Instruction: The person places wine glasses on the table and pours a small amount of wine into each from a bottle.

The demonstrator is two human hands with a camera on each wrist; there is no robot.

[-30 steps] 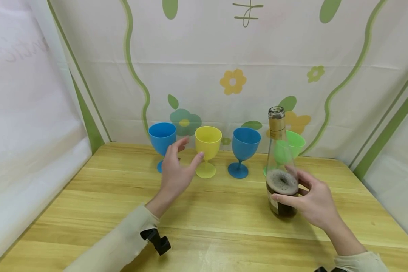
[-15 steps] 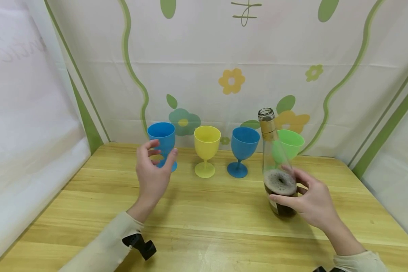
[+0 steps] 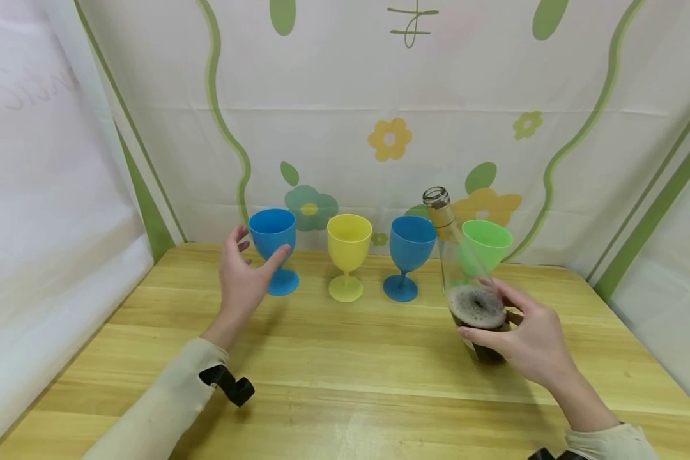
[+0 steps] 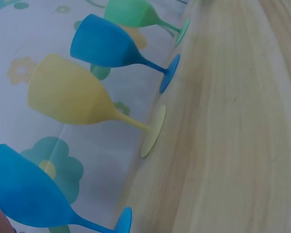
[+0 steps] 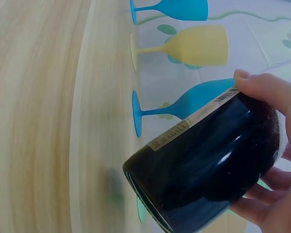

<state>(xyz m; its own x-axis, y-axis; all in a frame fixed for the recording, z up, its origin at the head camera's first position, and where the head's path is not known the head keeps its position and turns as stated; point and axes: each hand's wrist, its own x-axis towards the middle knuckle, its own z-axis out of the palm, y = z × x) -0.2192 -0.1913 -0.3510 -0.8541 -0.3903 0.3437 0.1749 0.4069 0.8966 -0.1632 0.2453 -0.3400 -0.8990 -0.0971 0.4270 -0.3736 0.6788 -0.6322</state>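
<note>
My right hand [image 3: 531,342] grips a clear glass bottle [image 3: 476,306] of dark, foamy liquid around its lower half. The bottle leans left, and its base is off the table in the right wrist view. My left hand [image 3: 241,275] is beside the leftmost blue goblet [image 3: 273,239], fingers spread at its left and thumb in front of the bowl. Whether they touch the goblet I cannot tell. A yellow goblet [image 3: 349,246], a second blue goblet [image 3: 411,246] and a green goblet [image 3: 489,239] stand upright to the right, the green one partly behind the bottle.
The wooden table [image 3: 333,383] ends at a white cloth backdrop [image 3: 322,76] printed with flowers, close behind the row of goblets. More cloth [image 3: 52,166] hangs at the left side. Each wrist wears a black camera mount [image 3: 227,383].
My left hand has moved left, from between the leftmost blue and yellow goblets to the blue one's left side. The bottle has tilted left in my right hand.
</note>
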